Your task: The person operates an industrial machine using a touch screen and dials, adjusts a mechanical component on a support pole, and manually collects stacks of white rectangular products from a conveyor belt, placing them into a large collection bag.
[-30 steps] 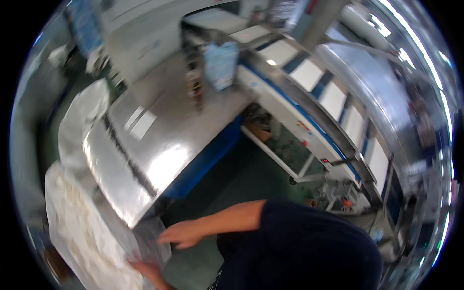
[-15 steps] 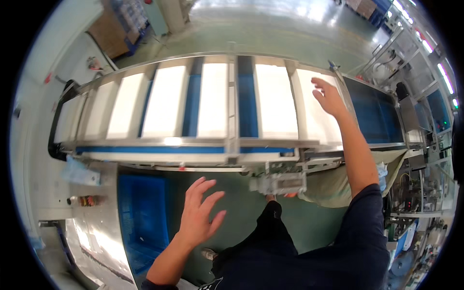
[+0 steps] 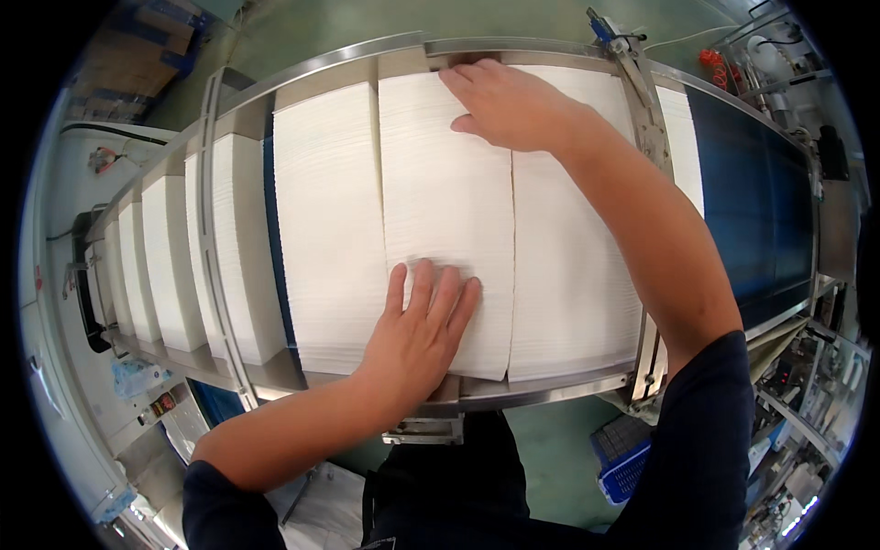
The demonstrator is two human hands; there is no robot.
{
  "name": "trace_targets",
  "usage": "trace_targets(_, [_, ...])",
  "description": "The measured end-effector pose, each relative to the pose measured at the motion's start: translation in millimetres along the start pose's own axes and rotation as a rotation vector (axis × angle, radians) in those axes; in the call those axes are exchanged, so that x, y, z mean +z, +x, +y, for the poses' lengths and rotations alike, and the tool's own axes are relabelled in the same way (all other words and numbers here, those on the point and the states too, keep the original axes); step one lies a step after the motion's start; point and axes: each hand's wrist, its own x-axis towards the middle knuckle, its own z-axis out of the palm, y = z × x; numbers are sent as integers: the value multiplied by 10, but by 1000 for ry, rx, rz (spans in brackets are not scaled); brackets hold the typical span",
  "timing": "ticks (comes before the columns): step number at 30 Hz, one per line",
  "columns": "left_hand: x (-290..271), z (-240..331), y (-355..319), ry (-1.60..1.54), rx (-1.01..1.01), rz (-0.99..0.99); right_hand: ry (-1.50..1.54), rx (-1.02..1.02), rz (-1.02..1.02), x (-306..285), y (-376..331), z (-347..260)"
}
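Tall stacks of thin white paper sheets stand side by side on a conveyor with a blue belt (image 3: 747, 202). My left hand (image 3: 414, 341) lies on the near part of the middle stack (image 3: 447, 206), palm down with its fingers spread. At that stack's far end is my right hand (image 3: 515, 105), fingers stretched over the edge by the far rail and thumb apart; the fingertips are partly hidden. Close against the middle stack stands the right stack (image 3: 576, 275), partly under my right forearm. The left stack (image 3: 325, 229) leaves a narrow gap beside it.
A metal crossbar (image 3: 220, 284) spans the conveyor at left, with more white stacks (image 3: 170, 261) around and beyond it. A metal bracket (image 3: 649, 133) crosses at right. Steel side rails (image 3: 541, 396) border the belt. Below sits a blue basket (image 3: 628, 475); machinery stands at right.
Both hands have come down from the air onto the middle stack. My view has moved closer to the conveyor, and the stacks by my hands now stand close together.
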Motion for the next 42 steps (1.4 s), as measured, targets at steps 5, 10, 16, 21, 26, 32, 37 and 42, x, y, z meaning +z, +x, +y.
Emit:
trace_targets(5, [282, 79, 197, -95, 47, 46, 109, 55, -166, -32, 54, 172])
trace_targets(10, [316, 39, 163, -244, 13, 81, 261, 8, -218, 9, 71, 201])
trace_targets(16, [401, 113, 235, -267, 64, 166, 471, 144, -382, -41, -2, 318])
trace_targets(21, [507, -65, 200, -519, 110, 387, 254, 169, -139, -374, -175, 241])
trace_targets(26, [-156, 183, -58, -668, 251, 765, 122, 200, -100, -1966, -874, -187])
trace_targets(32, [-804, 385, -1749, -176, 194, 816, 99, -200, 49, -2949, -1968, -1326])
trace_targets(37, [-632, 985, -3802, 8, 59, 717, 263, -675, 225, -2650, -2307, -2913])
trace_targets(42, [-88, 2025, -5796, 100, -234, 561, 478, -858, 203, -2008, -2413, -4694])
